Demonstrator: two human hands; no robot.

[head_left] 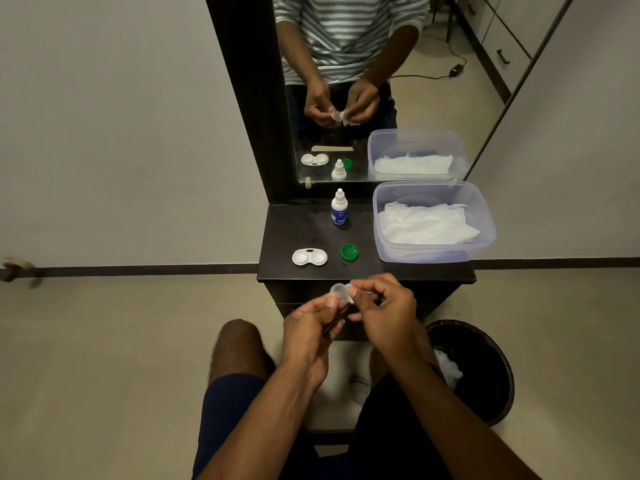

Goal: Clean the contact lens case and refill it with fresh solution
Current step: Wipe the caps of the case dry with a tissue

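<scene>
Looks like the wipe-down step: the left hand pinches a small clear cap at lower centre, while the right hand pinches something white inside it, probably tissue. The glossy white case sits open mid-frame on the dark surface, beside a ribbed green cap. Next I'd guess refilling from the bottle.

The dark bench lies bare along its left side. Toward the front stand the white twin-well lens case and green round cap, the white dropper bottle behind them. The clear plastic tub fills the right side.
</scene>
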